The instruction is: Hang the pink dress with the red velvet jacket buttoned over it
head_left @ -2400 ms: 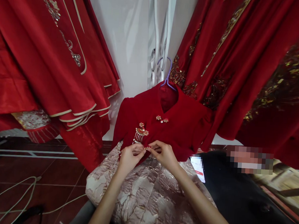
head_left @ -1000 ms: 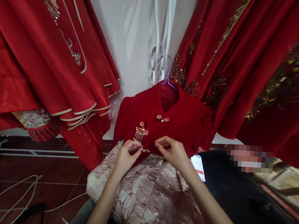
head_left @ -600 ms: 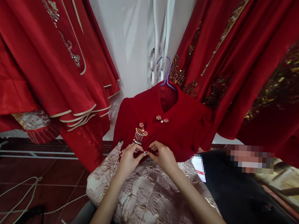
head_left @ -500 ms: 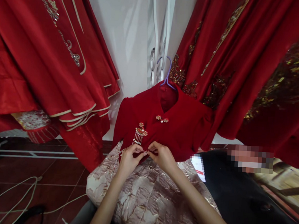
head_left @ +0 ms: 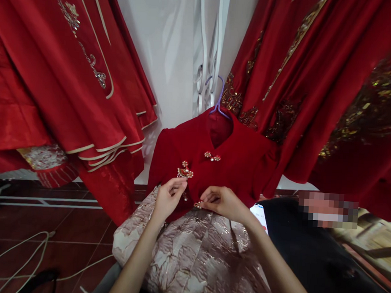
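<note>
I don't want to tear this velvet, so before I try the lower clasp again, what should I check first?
1. Red jacket hangs on the purple hanger: ok.
2. Collar clasp closed: ok.
3. Right hand pinches the lower pearl clasp: ok.
4. Left hand on the front edge under the tassel brooch: ok.
5. Two clasp halves joined: not ok, the hands are apart.
6. Loop half in the left fingers: cannot tell.
</note>
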Motion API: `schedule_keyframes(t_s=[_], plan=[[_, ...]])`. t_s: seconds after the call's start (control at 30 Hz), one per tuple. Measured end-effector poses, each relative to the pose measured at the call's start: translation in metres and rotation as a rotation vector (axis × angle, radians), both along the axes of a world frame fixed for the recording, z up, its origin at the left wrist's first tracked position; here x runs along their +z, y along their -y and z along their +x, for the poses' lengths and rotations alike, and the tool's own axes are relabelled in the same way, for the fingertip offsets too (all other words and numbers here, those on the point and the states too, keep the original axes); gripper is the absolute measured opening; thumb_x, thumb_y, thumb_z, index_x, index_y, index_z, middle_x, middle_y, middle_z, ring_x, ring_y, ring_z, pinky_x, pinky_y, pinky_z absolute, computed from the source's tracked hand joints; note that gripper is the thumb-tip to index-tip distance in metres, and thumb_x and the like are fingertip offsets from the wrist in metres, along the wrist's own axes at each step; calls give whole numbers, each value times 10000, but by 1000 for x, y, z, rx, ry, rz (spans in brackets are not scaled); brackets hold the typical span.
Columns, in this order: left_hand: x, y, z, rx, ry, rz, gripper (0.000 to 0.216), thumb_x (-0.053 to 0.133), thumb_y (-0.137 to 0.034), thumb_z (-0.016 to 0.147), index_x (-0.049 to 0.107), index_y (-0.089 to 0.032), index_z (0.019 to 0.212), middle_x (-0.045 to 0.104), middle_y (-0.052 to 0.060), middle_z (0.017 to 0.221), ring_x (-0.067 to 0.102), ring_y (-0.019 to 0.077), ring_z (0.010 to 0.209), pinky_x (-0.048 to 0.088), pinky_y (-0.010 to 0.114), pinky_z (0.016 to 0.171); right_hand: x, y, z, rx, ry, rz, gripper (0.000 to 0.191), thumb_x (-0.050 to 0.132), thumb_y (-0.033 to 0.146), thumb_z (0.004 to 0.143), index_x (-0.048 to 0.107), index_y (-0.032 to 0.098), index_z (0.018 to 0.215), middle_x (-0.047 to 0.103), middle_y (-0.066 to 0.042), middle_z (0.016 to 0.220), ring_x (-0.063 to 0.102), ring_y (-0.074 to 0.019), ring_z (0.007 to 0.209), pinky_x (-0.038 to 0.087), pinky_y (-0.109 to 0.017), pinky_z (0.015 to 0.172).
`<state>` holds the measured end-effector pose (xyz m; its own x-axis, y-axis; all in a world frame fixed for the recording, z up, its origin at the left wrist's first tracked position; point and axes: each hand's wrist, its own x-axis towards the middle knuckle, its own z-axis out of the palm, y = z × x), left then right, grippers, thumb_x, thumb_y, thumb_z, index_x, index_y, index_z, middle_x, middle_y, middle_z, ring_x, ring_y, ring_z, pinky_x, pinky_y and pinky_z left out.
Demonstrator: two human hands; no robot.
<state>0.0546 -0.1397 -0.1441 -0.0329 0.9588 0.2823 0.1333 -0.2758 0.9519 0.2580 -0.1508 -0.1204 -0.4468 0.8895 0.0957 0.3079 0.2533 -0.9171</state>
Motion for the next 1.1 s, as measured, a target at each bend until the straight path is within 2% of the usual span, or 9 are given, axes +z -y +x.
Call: schedule_keyframes(t_s=[0.17,0.27,0.33,0.47,0.83,0.97,1.1], plan=[[10,-22,8,59,228,-86,461,724,-496,685,704,-112,939,740,96,927,697,195,783,574,364,798,16,4,25,108,-45,-90,158,704,282,755,642,173,852,696,-30,782,650,-126,735,524,-259,701],[14,-27,8,165,234,4,402,749,-449,678,701,-114,894,739,83,869,691,178,789,570,330,794,18,4,31,103,-54,-103,174,702,305,767,642,173,864,696,-36,795,650,-127,749,522,-258,707],[18,-27,6,157,181,57,358,744,-427,694,700,-120,874,737,75,854,688,170,800,563,310,798,17,4,31,97,-54,-98,173,702,308,770,644,174,863,696,-38,798,649,-128,757,521,-258,710],[28,-29,3,47,68,60,329,724,-411,719,712,-123,877,742,83,875,694,178,805,556,313,810,16,3,28,107,-50,-94,158,693,294,774,642,173,862,695,-40,798,648,-126,748,518,-261,701],[45,-41,1,22,-262,35,179,710,-240,698,720,-139,846,750,75,833,708,172,752,572,306,767,18,4,21,95,-23,-83,160,687,291,762,637,165,849,693,-49,795,651,-146,753,517,-284,700],[55,-38,-3,-8,-468,64,144,659,-199,729,716,-160,855,744,53,822,702,161,749,576,288,745,16,4,19,96,-10,-57,160,683,289,762,644,164,852,693,-49,781,650,-149,745,516,-287,693],[60,-36,-6,-32,-574,119,101,637,-190,749,699,-174,826,736,35,811,697,149,742,573,265,732,17,5,18,94,-11,-44,160,683,291,761,646,161,848,692,-45,777,646,-144,740,514,-280,690]])
